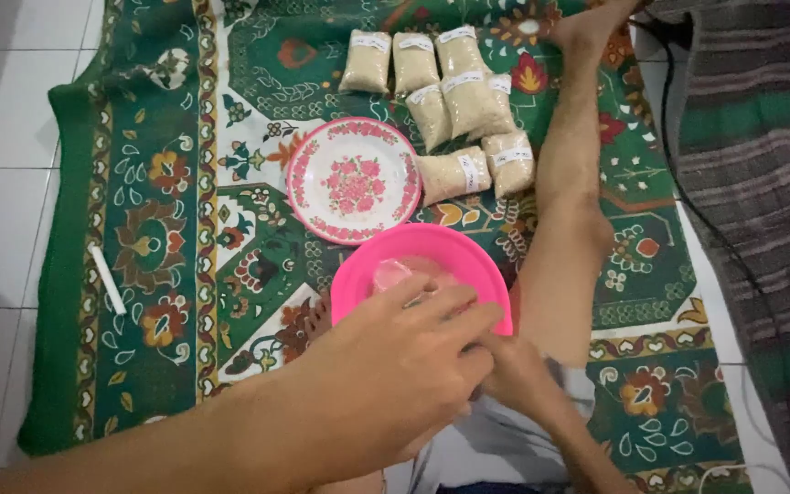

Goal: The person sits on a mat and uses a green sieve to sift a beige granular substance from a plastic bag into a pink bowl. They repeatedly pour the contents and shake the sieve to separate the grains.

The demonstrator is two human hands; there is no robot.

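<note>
Reaching over the pink bowl [432, 252], the left hand [395, 375] pinched a clear plastic bag [395, 273]; the right hand [516, 373] lay beneath, its grip hidden; a flowered plate [353, 180] sat beside.

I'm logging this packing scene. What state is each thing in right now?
Pink bowl: upright, both hands over it.
Floral plate: flat, empty.
Filled bags: closed, labelled, lying grouped on the mat.
Left hand: fingers curled at the bowl.
Right hand: mostly hidden.
White stick: lying loose.
</note>
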